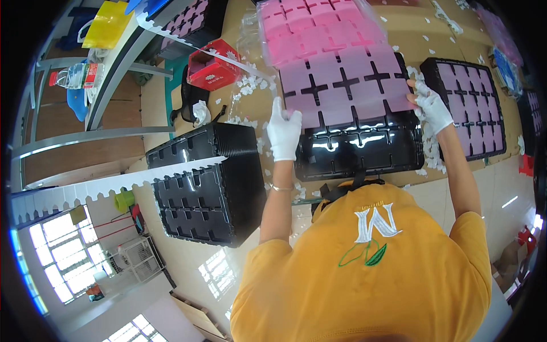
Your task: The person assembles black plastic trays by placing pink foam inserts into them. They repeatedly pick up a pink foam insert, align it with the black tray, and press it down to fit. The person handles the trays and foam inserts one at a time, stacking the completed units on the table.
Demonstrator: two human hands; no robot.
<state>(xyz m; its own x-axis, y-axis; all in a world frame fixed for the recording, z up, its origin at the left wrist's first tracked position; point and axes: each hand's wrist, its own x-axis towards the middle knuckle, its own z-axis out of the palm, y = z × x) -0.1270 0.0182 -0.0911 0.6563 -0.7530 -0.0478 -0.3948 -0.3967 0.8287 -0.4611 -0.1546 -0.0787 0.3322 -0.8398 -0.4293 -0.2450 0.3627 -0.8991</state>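
A pink sheet (330, 85) with cross-shaped cutouts lies over the far part of a black plastic tray (370, 162), whose moulded near part shows bare and shiny. My left hand (284, 134), in a white glove, is at the sheet's left edge; its index finger points away from me and the thumb stands apart from it, close to the edge. Across the tray, my gloved right hand (433, 108) has its bare fingertips on the sheet's right edge, with the thumb over it. Beyond lies a stack of brighter pink sheets (319, 31) in clear plastic.
A tall stack of black trays (205, 182) stands at left, behind a red box (213, 65)'s near side. Another pink-lined tray (470, 108) sits at right. White scraps (250, 85) litter the brown table. A metal rack (102, 134) with a bottle (77, 76) runs along the left.
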